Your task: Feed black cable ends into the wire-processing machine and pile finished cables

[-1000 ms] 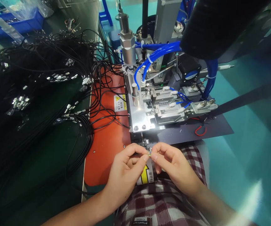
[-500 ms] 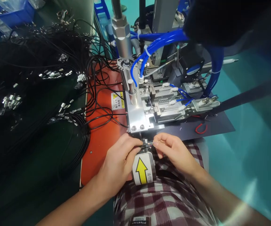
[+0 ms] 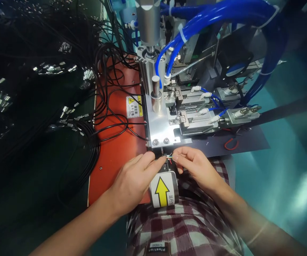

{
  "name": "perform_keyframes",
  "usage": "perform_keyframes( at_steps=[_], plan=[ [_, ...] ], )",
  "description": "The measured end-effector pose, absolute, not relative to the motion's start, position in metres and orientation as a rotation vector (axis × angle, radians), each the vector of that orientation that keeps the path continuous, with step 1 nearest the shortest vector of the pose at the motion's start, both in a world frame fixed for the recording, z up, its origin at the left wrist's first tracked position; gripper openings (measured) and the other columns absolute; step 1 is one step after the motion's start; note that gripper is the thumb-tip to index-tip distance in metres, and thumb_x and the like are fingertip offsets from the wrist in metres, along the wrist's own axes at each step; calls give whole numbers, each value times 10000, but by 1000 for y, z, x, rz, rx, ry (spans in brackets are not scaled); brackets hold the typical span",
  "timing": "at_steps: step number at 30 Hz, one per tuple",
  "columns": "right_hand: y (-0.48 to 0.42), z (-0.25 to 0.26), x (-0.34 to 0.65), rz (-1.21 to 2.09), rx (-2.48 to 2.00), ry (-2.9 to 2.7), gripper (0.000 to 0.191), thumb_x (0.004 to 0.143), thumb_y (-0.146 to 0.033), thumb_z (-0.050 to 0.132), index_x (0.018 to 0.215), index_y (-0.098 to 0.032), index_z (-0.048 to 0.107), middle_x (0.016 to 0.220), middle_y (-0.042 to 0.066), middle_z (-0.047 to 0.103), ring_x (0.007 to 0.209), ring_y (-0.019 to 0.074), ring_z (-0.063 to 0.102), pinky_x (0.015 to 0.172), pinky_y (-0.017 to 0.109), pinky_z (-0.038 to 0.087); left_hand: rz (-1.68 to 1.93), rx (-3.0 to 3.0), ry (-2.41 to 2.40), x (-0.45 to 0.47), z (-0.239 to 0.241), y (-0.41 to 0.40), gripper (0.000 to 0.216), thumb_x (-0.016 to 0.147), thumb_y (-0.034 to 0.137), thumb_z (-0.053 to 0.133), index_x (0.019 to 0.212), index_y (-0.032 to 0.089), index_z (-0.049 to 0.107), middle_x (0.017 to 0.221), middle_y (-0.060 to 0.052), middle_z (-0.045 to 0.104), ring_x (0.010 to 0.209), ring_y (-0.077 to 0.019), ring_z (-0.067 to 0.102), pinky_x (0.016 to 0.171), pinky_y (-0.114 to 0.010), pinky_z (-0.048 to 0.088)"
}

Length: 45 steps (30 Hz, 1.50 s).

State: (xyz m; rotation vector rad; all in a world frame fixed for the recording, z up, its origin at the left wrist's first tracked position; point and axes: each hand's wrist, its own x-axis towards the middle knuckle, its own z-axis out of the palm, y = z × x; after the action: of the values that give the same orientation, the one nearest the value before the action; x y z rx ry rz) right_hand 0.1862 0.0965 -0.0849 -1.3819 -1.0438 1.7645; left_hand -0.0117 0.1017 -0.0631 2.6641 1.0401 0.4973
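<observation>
Your right hand (image 3: 194,163) has thumb and forefinger pinched together on the thin multicoloured wires (image 3: 170,157), a red strand hanging loose below. Your left hand (image 3: 136,174) is curled, its thumb tip at the wires' other end; its grip is hidden, so I cannot tell whether it is clamped. The wires lie between your hands, over a small dark metal fixture (image 3: 166,166). You seem to be sorting or straightening the strands; the next move calls for a light pinch and strands kept apart.

Just nearer you is a white curved cover with a yellow arrow (image 3: 162,192); beyond the fixture stands a silver metal machine (image 3: 161,131) with blue hoses (image 3: 220,9). To your left, an orange-red plate (image 3: 113,177) borders the dark desk (image 3: 36,170), which carries black cables with shiny silver ends (image 3: 96,151). Teal floor (image 3: 265,213) spreads out to your right.
</observation>
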Motion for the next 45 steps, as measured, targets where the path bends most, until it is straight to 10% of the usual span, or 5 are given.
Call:
perform_keyframes(
  at_steps=[45],
  plan=[
    [94,-73,181,1334,-1665,-1492,168,844,-256,520,687,-203,539,582,-30,520,529,130,453,499,250,329,474,2893,951,-10,-60,105,301,951,117,339,1087,74,604,759,-59,620,624,-157,533,550,-277,453]
  ],
)
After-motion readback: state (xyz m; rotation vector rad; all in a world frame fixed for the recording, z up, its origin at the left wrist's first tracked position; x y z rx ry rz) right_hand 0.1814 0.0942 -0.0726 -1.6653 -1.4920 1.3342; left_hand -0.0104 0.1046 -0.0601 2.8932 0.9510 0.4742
